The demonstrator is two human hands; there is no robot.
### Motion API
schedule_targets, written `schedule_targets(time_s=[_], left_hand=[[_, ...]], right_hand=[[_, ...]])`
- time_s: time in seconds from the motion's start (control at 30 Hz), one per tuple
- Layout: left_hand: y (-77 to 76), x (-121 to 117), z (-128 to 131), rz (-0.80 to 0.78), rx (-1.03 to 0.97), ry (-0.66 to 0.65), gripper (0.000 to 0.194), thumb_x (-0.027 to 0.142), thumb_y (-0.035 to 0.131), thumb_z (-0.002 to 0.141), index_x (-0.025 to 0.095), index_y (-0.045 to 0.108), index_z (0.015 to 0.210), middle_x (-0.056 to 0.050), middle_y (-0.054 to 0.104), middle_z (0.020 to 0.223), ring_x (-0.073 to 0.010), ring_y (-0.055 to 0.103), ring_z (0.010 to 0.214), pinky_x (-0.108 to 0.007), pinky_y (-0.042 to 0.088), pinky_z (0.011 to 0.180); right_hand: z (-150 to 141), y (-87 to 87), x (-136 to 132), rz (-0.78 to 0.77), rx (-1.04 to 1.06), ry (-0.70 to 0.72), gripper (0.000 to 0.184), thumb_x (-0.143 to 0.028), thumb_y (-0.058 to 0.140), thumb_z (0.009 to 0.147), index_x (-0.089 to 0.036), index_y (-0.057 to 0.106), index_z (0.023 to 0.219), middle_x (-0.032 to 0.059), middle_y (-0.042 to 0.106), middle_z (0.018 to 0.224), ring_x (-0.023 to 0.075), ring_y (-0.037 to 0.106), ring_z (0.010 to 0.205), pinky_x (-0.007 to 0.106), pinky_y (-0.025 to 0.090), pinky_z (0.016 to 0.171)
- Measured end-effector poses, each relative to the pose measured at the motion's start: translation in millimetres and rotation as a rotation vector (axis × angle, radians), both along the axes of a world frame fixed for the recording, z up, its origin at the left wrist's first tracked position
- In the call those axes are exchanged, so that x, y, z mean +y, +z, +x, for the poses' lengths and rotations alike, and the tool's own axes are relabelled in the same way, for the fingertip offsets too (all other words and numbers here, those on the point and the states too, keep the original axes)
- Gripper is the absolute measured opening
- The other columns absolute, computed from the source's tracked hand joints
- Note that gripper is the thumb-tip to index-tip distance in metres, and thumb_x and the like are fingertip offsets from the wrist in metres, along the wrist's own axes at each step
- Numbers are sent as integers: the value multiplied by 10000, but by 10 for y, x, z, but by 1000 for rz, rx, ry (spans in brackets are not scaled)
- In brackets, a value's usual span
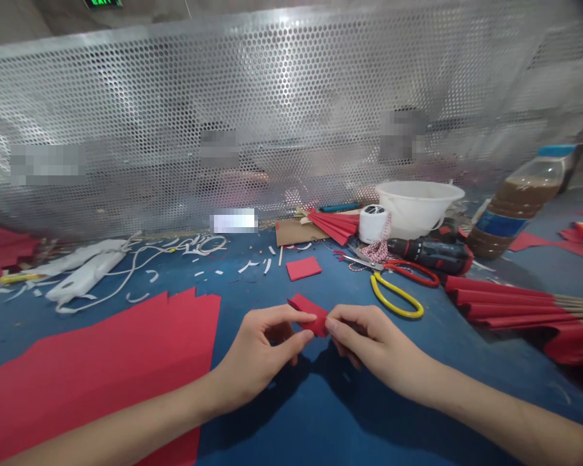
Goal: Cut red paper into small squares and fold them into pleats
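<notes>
Between my two hands, a small piece of red paper (307,307) is held just above the blue table (257,427). My left hand (266,343) pinches its lower left side with thumb and forefinger. On the right edge, my right hand (363,333) grips the same piece with its fingertips. The paper looks folded, with one darker edge at its upper left. Just beyond it lies a flat red paper rectangle (303,268). Large overlapping red sheets (126,369) spread to the left of my left arm.
Scissors (398,294) with red and yellow handles lie right of centre, beside a dark power drill (431,254). A string spool (373,224), white bucket (417,200) and brown-filled bottle (514,204) stand behind. Pleated red paper (509,304) lies right; a white power strip (85,278) left.
</notes>
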State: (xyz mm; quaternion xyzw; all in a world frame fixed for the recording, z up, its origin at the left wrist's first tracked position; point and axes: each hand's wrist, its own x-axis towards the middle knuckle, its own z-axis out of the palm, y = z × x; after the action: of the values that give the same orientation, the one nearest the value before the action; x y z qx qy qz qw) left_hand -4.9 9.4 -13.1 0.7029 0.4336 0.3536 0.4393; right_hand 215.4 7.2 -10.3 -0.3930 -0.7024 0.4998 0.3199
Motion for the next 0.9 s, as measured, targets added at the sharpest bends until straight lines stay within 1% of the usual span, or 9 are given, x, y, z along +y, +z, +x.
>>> schedule_targets(time_s=[0.1, 0.2, 0.33, 0.57, 0.73, 0.9], left_hand=[[-6, 0, 1, 29, -26, 41, 208, 322, 693, 896, 202, 752, 1056, -6, 670, 759, -82, 571, 532, -190, 448, 493], [-10, 8, 1, 34, -74, 70, 195, 312, 705, 885, 204, 766, 1036, -12, 678, 779, -79, 565, 534, -178, 433, 465], [-14, 13, -2, 15, -77, 75, 201, 321, 704, 890, 210, 769, 1044, -12, 683, 771, -78, 566, 540, -168, 422, 453], [-4, 8, -7, -3, -37, 95, 220, 347, 699, 893, 225, 765, 1064, 23, 628, 617, -83, 546, 509, -169, 408, 454], [10, 2, -2, -23, -48, 108, 233, 364, 703, 884, 223, 758, 1062, 27, 617, 604, -89, 546, 504, -173, 407, 452], [5, 3, -3, -51, -29, 149, 270, 387, 698, 883, 213, 748, 1083, 34, 595, 553, -80, 476, 446, -178, 383, 432]], right_hand=[[-1, 14, -9, -45, 18, 6, 331, -432, 505, 998, -161, 597, 830, -27, 540, 673, 93, 468, 549, 210, 351, 512], [-3, 6, -12, -79, -24, 39, 347, -427, 529, 983, -158, 573, 767, -29, 530, 629, 95, 460, 549, 208, 345, 511], [-3, 3, -13, -68, -55, 48, 345, -409, 519, 991, -161, 561, 755, -37, 513, 610, 89, 442, 546, 200, 335, 507], [15, 30, -28, -73, -64, 121, 332, -398, 518, 998, -171, 534, 756, -38, 538, 629, 84, 467, 540, 189, 355, 511], [7, 16, -21, -65, -67, 105, 346, -428, 506, 1003, -169, 543, 775, -33, 542, 641, 87, 458, 546, 191, 347, 505], [7, 16, -28, -53, -68, 93, 354, -430, 511, 998, -167, 536, 763, -34, 532, 630, 89, 445, 553, 198, 341, 507]])
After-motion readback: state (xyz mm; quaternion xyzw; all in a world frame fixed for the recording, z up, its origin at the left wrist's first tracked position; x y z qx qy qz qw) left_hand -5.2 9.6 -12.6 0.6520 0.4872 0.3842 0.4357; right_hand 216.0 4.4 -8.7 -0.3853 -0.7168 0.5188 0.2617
